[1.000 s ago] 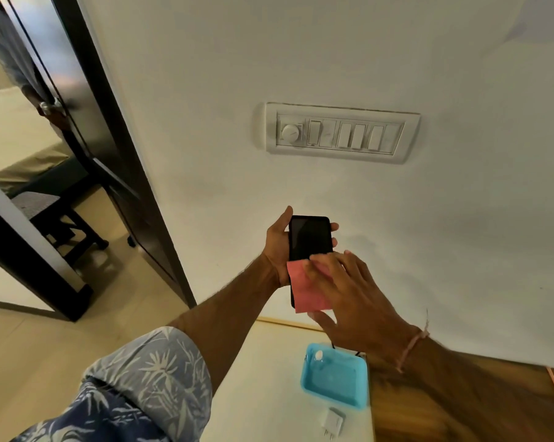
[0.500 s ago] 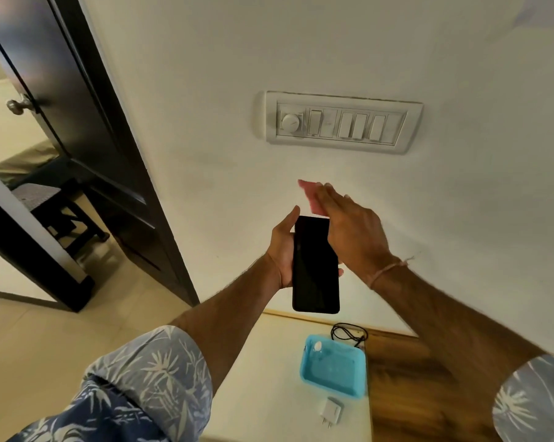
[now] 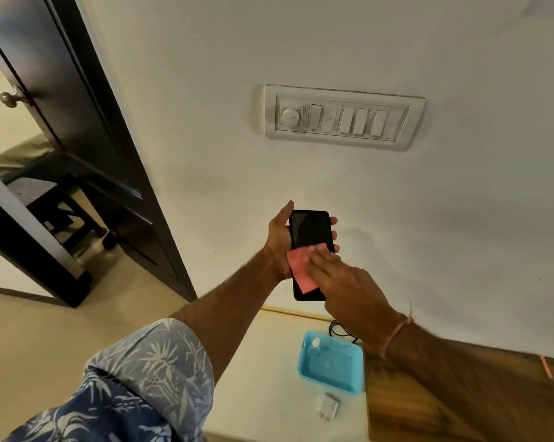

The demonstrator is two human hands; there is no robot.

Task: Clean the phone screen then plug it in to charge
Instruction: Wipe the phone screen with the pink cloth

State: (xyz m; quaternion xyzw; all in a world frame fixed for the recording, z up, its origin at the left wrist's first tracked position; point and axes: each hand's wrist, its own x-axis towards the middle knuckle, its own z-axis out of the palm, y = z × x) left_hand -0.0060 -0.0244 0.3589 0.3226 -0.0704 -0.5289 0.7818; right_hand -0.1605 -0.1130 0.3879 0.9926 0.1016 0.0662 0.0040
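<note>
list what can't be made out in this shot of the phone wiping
- Lower part of the phone screen, head view: covered by the pink cloth and right hand.
- Black cable: mostly behind the right forearm.
- Small object in the blue tray: too small to identify.
- Charger markings: too small.

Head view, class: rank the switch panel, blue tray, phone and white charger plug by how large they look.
1. Switch panel
2. Blue tray
3. Phone, partly covered, so its place against the tray is unsure
4. Charger plug
</note>
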